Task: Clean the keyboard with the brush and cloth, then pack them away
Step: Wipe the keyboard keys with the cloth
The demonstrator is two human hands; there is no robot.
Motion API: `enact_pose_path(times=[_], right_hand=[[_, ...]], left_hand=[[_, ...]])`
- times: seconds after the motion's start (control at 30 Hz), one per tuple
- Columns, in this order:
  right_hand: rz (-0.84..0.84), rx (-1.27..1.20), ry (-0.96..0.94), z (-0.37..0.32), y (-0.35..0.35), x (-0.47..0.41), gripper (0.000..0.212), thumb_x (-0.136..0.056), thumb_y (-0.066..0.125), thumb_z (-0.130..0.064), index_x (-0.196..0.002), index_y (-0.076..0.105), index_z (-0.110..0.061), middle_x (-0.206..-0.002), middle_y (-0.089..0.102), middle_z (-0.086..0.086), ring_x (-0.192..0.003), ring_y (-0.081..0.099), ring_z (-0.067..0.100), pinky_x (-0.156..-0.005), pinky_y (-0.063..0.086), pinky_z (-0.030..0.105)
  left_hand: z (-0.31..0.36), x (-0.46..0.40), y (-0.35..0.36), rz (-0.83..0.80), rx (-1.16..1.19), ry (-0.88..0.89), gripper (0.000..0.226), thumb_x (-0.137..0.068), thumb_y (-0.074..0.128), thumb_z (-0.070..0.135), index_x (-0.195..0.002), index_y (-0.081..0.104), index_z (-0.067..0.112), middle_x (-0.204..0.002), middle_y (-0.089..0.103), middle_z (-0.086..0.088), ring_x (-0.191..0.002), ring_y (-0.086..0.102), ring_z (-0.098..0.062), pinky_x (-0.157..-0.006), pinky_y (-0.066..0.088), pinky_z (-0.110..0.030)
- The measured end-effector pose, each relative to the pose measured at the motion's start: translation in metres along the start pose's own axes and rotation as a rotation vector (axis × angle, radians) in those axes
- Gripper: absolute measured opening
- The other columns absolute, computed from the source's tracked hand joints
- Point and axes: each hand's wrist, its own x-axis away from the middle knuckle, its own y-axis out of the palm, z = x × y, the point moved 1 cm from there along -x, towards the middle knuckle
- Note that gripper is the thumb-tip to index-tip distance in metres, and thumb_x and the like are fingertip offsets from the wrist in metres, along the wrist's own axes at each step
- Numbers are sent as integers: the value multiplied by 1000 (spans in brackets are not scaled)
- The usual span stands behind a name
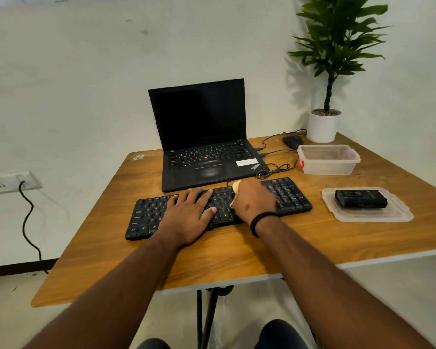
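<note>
Now wiping the keys with the cloth

On the table's (pixel 237 253) near middle lies the black plastic keyboard (pixel 290 195). Left hand (pixel 186 217) presses flat on it, fingers straight. Right hand (pixel 254 200) grips a soft yellow cloth (pixel 236 185). Next, I think, wipe rightward. Near the right edge: a clear tub (pixel 329 161) and a black brush (pixel 360 199) on its lid (pixel 393 212).
</note>
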Motion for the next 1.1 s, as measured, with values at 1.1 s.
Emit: enact_pose_path(times=[1.1], right_hand=[[-69, 71, -279, -19, 15, 12, 23, -96, 55, -33, -106, 63, -14, -106, 65, 6, -93, 62, 25, -74, 49, 35]], left_hand=[[-5, -2, 3, 23, 18, 16, 76, -91, 3, 66, -159, 17, 36, -164, 20, 6, -150, 14, -19, -121, 15, -47]])
